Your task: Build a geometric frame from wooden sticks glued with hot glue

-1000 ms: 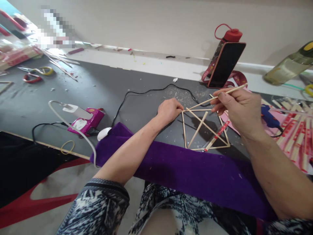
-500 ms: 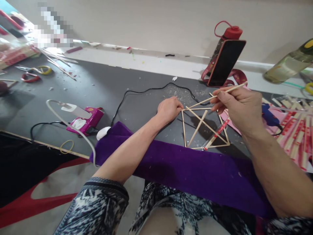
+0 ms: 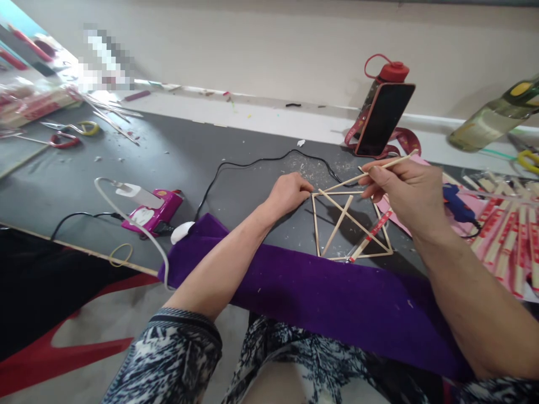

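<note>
A four-sided frame of thin wooden chopsticks (image 3: 315,227) lies on the grey table, with further chopsticks slanting up from its corners. My left hand (image 3: 288,193) is closed at the frame's far left corner, its fingertips pinching the lower end of a loose chopstick (image 3: 344,183) there. My right hand (image 3: 406,188) grips that same chopstick near its upper end, between thumb and fingers, so it slopes up to the right. Behind the right hand the frame's far right corner is partly hidden. A red-and-white wrapped stick pack (image 3: 374,229) lies across the frame's right part.
A purple cloth (image 3: 337,303) covers the near table edge. Right: a blue glue gun (image 3: 455,202) and wrapped chopsticks (image 3: 505,235). Behind: a phone (image 3: 385,120) against a red-capped bottle. Left: a magenta device (image 3: 158,210) with cables, and scissors (image 3: 69,134). A black cord (image 3: 252,160) crosses the table.
The camera view has shifted slightly, so the background sits lower. Both hands keep their hold on the chopstick, with hardly any movement relative to the frame.
</note>
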Available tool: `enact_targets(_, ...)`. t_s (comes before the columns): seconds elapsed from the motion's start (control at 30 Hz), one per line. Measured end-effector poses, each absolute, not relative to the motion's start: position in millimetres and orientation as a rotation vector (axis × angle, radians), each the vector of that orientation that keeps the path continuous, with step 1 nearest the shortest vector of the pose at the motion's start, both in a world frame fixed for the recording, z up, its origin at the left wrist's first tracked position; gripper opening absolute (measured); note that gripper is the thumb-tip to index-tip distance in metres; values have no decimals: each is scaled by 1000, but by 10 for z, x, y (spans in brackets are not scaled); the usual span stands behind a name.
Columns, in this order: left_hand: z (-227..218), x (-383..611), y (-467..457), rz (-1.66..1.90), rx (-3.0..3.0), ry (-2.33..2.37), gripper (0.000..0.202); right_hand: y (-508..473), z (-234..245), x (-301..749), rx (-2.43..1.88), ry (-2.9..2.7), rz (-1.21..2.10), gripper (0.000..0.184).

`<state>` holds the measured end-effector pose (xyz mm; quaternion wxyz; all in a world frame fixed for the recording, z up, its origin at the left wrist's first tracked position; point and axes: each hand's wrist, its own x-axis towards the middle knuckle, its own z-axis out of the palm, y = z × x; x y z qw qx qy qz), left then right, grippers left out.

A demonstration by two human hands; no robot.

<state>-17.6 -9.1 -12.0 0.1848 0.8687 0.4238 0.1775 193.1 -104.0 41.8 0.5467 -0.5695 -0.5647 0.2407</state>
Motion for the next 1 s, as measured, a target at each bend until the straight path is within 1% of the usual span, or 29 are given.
enact_targets(0.13,-143,-160,-87,480,2444,1184,20,-1045,433,1932,-1340,-1343,577,14)
enact_targets(0.7,-171,-97,-56,459,2491,1250,19,-1065,397,1925,-1360,-1361,547,12)
enact_targets(0.9,-163,-128,-49,489,2484,1201,24,-1056,405,1945,-1343,-1348,581,10)
enact_targets(1.0,-137,-165,-56,519,2304,1238,31,-1053,419,1954,-1343,-1341,604,9)
